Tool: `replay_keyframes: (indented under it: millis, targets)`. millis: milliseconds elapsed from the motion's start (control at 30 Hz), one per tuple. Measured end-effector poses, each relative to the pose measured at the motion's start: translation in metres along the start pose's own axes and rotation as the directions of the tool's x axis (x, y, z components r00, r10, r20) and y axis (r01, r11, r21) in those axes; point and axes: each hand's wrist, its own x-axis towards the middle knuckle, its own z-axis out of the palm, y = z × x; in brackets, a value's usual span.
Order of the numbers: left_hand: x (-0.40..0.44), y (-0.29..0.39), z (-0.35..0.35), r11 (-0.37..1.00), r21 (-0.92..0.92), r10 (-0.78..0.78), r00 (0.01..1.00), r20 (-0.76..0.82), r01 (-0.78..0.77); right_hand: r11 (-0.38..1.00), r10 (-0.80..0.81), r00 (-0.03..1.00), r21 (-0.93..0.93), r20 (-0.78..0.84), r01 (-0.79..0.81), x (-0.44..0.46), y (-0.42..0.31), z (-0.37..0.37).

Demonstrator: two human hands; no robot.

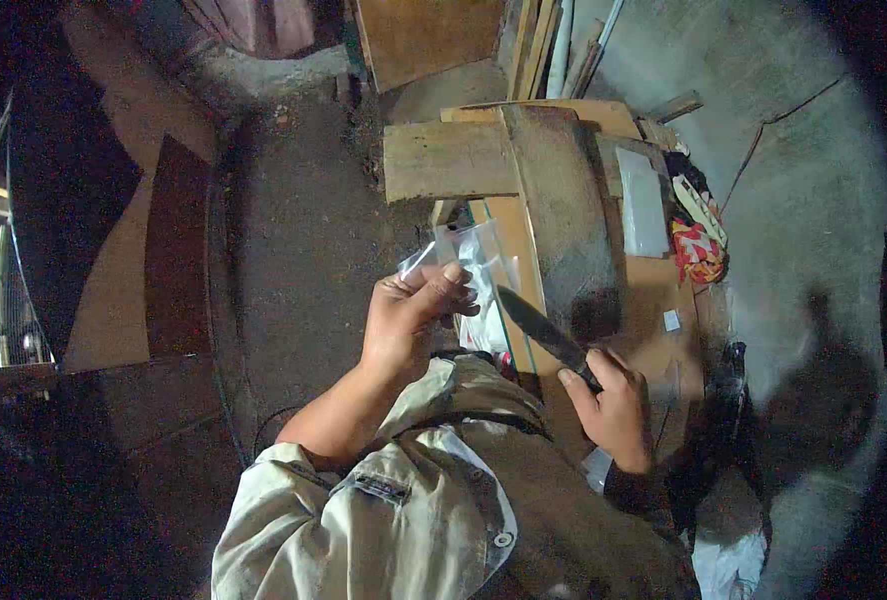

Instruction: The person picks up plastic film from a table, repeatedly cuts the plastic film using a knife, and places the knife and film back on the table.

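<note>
My left hand [413,315] is closed in a pinch on a small clear plastic bag [475,245], whose upper part stands out above the thumb. Wrapped round the handle of a dark-bladed knife [538,325] is my right hand [611,405]. The blade points up and left toward the bag, with its tip a little to the right of my left fingers. I cannot make out whether anything is inside the bag. Below the bag, a white and red item [485,335] shows partly behind my left hand.
Wooden boards [448,160] and a worn plank [563,200] lie ahead on the right, with a white flat packet [643,205] on top. A red patterned cloth [698,250] sits by the concrete wall [803,200]. Dark floor [298,220] stretches to the left.
</note>
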Motion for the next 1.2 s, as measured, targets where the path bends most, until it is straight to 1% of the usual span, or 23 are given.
replay_keyframes:
  millis: [133, 200, 333, 400, 433, 500, 533, 600, 633, 700, 767, 833, 900, 933, 1000, 1033, 1100, 1133, 1200]
  targets:
    - [-0.002, 0.001, -0.001, 1.0, 0.018, -0.026, 1.0, -0.001, 0.026, 0.999, 0.031, 1.0, -0.036, 0.006, -0.031, 0.001, 0.0, 0.0]
    - [-0.002, 0.002, -0.002, 1.0, -0.018, -0.005, 1.0, 0.02, 0.006, 0.999, 0.051, 0.998, -0.013, 0.027, -0.051, 0.001, -0.001, -0.001]
    - [-0.003, 0.0, 0.002, 1.0, -0.028, -0.008, 1.0, 0.029, 0.009, 0.995, 0.097, 0.994, 0.009, 0.049, -0.097, 0.0, 0.002, 0.003]
    - [-0.004, -0.003, 0.001, 0.998, 0.012, -0.06, 0.997, 0.041, 0.06, 0.986, 0.131, 0.991, 0.105, 0.015, -0.131, 0.001, 0.002, 0.007]
    - [-0.005, -0.005, 0.001, 0.998, 0.014, -0.06, 0.997, 0.044, 0.059, 0.986, 0.131, 0.991, 0.106, 0.011, -0.132, 0.001, 0.005, 0.011]
    - [-0.008, -0.01, 0.003, 0.994, 0.033, -0.103, 0.992, 0.068, 0.101, 0.969, 0.093, 0.995, 0.233, -0.048, -0.079, 0.002, 0.01, 0.018]
    - [-0.011, -0.008, 0.008, 0.991, -0.004, -0.132, 0.986, 0.101, 0.133, 0.969, 0.095, 0.994, 0.233, -0.051, -0.081, 0.004, 0.007, 0.016]
    - [-0.013, -0.013, 0.012, 0.991, 0.013, -0.133, 0.986, 0.098, 0.133, 0.972, 0.117, 0.993, 0.205, -0.011, -0.112, 0.009, -0.002, 0.012]
    - [-0.015, -0.016, 0.013, 0.991, 0.028, -0.132, 0.987, 0.089, 0.13, 0.972, 0.121, 0.993, 0.205, -0.016, -0.115, 0.011, 0.002, 0.014]
    - [-0.017, -0.018, 0.012, 0.99, 0.041, -0.138, 0.984, 0.116, 0.134, 0.961, 0.074, 0.997, 0.267, -0.011, -0.068, 0.014, 0.011, 0.022]
    - [-0.018, -0.019, 0.012, 0.981, 0.12, -0.173, 0.972, 0.156, 0.155, 0.959, 0.066, 0.997, 0.277, -0.031, -0.054, 0.019, 0.004, 0.02]
    - [-0.018, -0.024, 0.011, 0.983, 0.109, -0.164, 0.975, 0.153, 0.148, 0.956, 0.056, 0.997, 0.29, -0.05, -0.039, 0.022, 0.003, 0.018]
    - [-0.018, -0.023, 0.012, 0.977, 0.174, -0.154, 0.974, 0.163, 0.126, 0.968, 0.065, 0.997, 0.239, 0.033, -0.071, 0.025, 0.008, 0.017]
    - [-0.019, -0.022, 0.013, 0.976, 0.177, -0.155, 0.974, 0.166, 0.125, 0.968, 0.066, 0.997, 0.241, 0.029, -0.072, 0.026, 0.008, 0.016]
    - [-0.022, -0.02, 0.015, 0.985, 0.083, -0.164, 0.965, 0.206, 0.15, 0.936, 0.083, 0.996, 0.34, 0.039, -0.091, 0.028, 0.008, 0.014]
    - [-0.021, -0.02, 0.014, 0.985, 0.085, -0.165, 0.964, 0.207, 0.15, 0.936, 0.085, 0.996, 0.341, 0.037, -0.092, 0.03, 0.007, 0.009]
    - [-0.019, -0.019, 0.009, 0.977, 0.16, -0.176, 0.958, 0.226, 0.141, 0.991, -0.057, 0.998, 0.123, 0.037, 0.052, 0.034, 0.008, -0.004]
    - [-0.018, -0.018, 0.006, 0.977, 0.16, -0.175, 0.958, 0.228, 0.141, 0.991, -0.056, 0.998, 0.123, 0.035, 0.052, 0.033, 0.013, -0.006]
    - [-0.014, -0.012, -0.004, 0.946, 0.24, -0.276, 0.932, 0.237, 0.219, 0.998, 0.066, 0.988, 0.025, -0.138, -0.063, 0.029, 0.031, -0.006]
